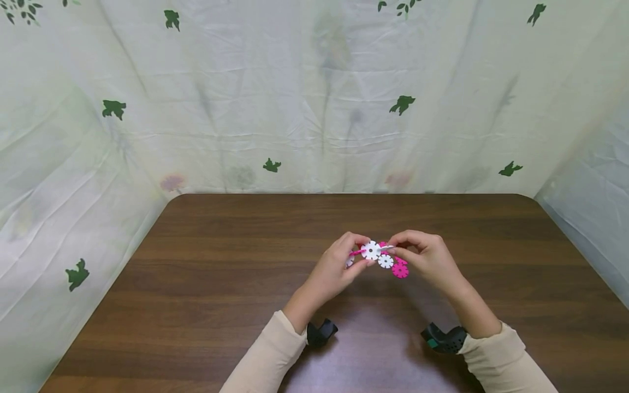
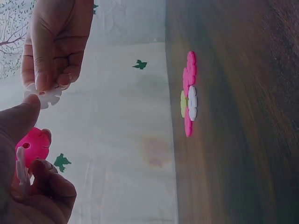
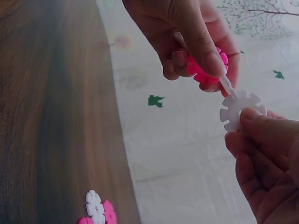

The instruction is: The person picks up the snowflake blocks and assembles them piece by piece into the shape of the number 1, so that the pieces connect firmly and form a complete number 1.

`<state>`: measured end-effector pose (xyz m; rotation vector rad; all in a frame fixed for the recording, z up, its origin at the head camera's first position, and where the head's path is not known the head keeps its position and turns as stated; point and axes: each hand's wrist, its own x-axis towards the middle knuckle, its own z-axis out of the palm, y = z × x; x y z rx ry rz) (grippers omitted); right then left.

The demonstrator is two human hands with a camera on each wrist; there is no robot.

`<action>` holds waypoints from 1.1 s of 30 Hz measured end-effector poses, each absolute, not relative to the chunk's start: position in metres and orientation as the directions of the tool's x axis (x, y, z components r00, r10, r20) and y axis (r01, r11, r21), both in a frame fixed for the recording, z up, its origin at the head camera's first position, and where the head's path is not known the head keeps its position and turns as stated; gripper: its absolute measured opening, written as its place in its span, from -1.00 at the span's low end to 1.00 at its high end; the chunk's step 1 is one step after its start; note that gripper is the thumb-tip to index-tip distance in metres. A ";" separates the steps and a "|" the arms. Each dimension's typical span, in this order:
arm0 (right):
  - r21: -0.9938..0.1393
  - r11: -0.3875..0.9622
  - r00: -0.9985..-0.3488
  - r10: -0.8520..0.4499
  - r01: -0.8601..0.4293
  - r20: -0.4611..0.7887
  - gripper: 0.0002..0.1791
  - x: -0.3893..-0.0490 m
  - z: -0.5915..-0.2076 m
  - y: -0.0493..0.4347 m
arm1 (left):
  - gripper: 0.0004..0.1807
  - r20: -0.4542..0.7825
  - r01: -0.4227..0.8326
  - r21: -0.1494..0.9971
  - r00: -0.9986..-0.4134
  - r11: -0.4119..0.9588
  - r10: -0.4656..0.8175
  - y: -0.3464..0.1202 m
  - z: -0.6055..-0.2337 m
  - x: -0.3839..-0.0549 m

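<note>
My left hand (image 1: pixel 339 259) holds a small joined group of notched plastic discs. Among them are a pink disc (image 3: pixel 208 70) and a white disc seen edge-on (image 3: pixel 228 86), with another white disc (image 1: pixel 371 250) facing up in the head view. My right hand (image 1: pixel 427 254) pinches a white notched disc (image 3: pixel 240 109) between thumb and fingers. In the right wrist view, that disc's rim meets the edge-on white one at a slot. Fingers hide part of the group in my left hand.
On the brown wooden table (image 1: pixel 221 284), beneath the hands, lie loose discs: a white one (image 1: pixel 385 261), pink ones (image 1: pixel 400 270) and a yellowish one (image 2: pixel 183 103). A pale curtain with green leaf shapes (image 1: pixel 295 109) hangs behind the table's far edge.
</note>
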<state>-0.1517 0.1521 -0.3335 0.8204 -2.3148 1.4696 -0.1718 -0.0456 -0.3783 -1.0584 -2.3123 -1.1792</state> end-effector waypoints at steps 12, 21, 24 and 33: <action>-0.672 0.333 -0.749 -0.314 -0.662 0.583 -0.82 -0.155 -0.339 0.149 | -0.61 0.570 0.746 0.518 -0.665 0.418 0.482 -0.045 -0.379 -0.172; -0.666 0.351 -0.753 -0.312 -0.658 0.580 -0.82 -0.154 -0.339 0.146 | -0.60 0.565 0.734 0.555 -0.678 0.391 0.471 -0.047 -0.380 -0.173; -0.712 0.339 -0.787 -0.310 -0.615 0.533 -0.84 -0.153 -0.338 0.147 | -0.61 0.589 0.742 0.544 -0.670 0.391 0.453 -0.048 -0.379 -0.175; -0.836 0.250 -0.860 -0.303 -0.488 0.411 -0.87 -0.154 -0.339 0.148 | -0.59 0.606 0.750 0.475 -0.658 0.460 0.447 -0.050 -0.378 -0.177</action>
